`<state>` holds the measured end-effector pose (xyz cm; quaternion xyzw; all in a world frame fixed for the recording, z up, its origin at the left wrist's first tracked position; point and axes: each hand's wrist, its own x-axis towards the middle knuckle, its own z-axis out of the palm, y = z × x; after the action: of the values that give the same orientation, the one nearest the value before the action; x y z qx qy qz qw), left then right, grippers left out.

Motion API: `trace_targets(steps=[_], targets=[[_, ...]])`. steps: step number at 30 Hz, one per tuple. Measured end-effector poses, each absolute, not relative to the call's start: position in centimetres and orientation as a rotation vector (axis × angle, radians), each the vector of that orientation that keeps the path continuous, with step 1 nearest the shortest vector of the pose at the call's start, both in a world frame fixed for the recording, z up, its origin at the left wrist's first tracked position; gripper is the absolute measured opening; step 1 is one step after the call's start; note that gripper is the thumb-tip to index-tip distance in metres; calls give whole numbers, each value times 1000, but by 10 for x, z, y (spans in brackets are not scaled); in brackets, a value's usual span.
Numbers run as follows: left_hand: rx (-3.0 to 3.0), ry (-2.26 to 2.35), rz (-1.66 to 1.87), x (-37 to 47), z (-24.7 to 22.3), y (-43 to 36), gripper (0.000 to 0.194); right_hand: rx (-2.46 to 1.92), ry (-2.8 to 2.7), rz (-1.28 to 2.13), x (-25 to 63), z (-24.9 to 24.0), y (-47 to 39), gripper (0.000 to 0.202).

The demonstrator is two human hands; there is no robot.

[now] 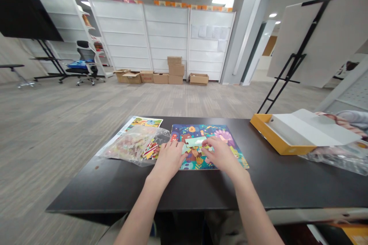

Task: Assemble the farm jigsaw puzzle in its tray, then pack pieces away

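A colourful jigsaw puzzle picture [198,129] lies flat on the black table [120,193]. Light green joined pieces [194,141] rest on its middle. My left hand [171,157] is at the left edge of the picture, fingers bent and close together near the green pieces; whether it grips one is hidden. From the right, my right hand [217,153] reaches over the picture, its thumb and fingers apart beside the right end of the green pieces. Left of my left hand, a clear plastic bag [129,143] of pieces lies over printed sheets [146,121].
An open yellow box [283,147] with a white flap [310,126] stands at the table's right. Beside it lie plastic packaging [342,157] and cloth [335,122]. Cardboard boxes [175,71] stand by white shelving [166,30], beyond the table.
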<state>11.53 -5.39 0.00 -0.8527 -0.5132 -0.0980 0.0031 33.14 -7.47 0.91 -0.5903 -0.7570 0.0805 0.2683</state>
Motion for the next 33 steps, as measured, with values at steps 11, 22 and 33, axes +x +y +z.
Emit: trace_targets(steps=[11,22,33], targets=[[-2701,-1580,-658,105,28,-67,29,-1798,-2126,143,321,-7,-72,19],[-2845,-1629,-600,115,9,-56,32,-1638,-2186,420,322,3,-83,18],[-2874,-1651,-476,109,10,-58,29,-1679,-2163,428,321,6,-85,19]])
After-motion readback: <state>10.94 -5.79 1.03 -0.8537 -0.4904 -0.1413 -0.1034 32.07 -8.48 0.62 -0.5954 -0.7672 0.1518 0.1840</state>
